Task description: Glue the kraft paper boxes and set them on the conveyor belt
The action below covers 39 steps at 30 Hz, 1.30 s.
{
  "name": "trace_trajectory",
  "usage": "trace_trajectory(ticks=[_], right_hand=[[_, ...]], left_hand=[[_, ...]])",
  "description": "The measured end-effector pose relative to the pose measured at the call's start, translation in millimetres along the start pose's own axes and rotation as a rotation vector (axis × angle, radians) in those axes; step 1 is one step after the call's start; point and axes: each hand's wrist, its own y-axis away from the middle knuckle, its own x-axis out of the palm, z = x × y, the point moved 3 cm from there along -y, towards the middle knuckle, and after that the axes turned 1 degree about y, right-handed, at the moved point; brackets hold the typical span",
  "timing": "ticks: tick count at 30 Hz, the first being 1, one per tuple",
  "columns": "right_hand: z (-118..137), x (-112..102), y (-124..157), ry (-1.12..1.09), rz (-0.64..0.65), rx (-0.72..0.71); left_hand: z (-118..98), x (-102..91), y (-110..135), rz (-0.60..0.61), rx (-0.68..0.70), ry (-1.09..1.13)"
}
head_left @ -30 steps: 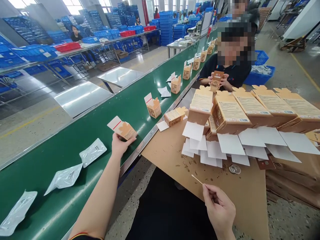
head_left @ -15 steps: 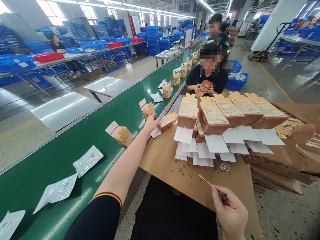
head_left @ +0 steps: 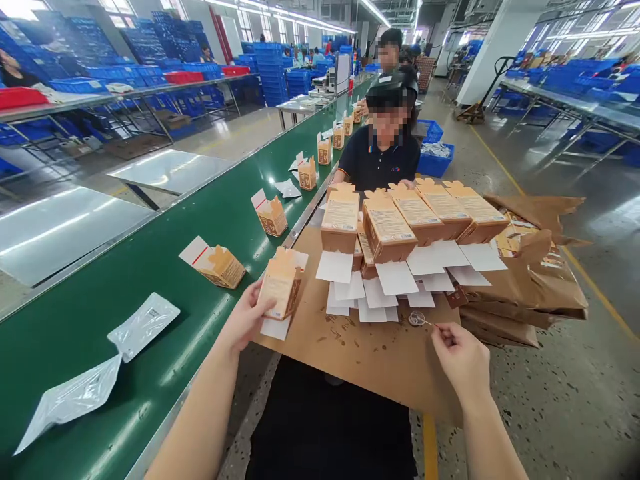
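Note:
My left hand (head_left: 245,319) grips a small tan carton (head_left: 281,285) with a white flap under it, held over the near left corner of the brown cardboard sheet (head_left: 360,350). My right hand (head_left: 463,360) pinches a thin wooden stick (head_left: 428,323) whose tip reaches a small round glue pot (head_left: 416,319) on the sheet. Behind the pot lie rows of tan cartons (head_left: 387,227) with white flaps spread toward me.
A green conveyor belt (head_left: 150,267) runs along my left with open cartons (head_left: 218,265) and clear plastic bags (head_left: 143,325) on it. A seated person (head_left: 383,157) works opposite me. Brown paper sacks (head_left: 535,280) pile up at the right; blue crates stand behind.
My left hand took the carton from the belt's edge and brought it back toward me. My right hand moved the stick forward to the glue pot.

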Motion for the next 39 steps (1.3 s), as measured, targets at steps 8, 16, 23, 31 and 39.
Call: trace_trajectory(ticks=[8,16,23,31,39], right_hand=[[-1,7,-3,-0.013,-0.035,-0.001],[72,46,90,-0.480,0.125,-0.128],[145,114,111,-0.559,0.289,-0.263],[142,131,107,-0.548,0.298,-0.270],[116,100,107,-0.525,0.159,-0.208]], left_hand=[[43,24.5,42,-0.003,-0.014,0.145],[64,26.6,35,-0.027,0.019,0.058],[73,29.0,35,0.002,0.088,0.008],[76,32.4,41,-0.009,0.111,-0.008],[76,38.9,59,-0.030,0.267,-0.273]])
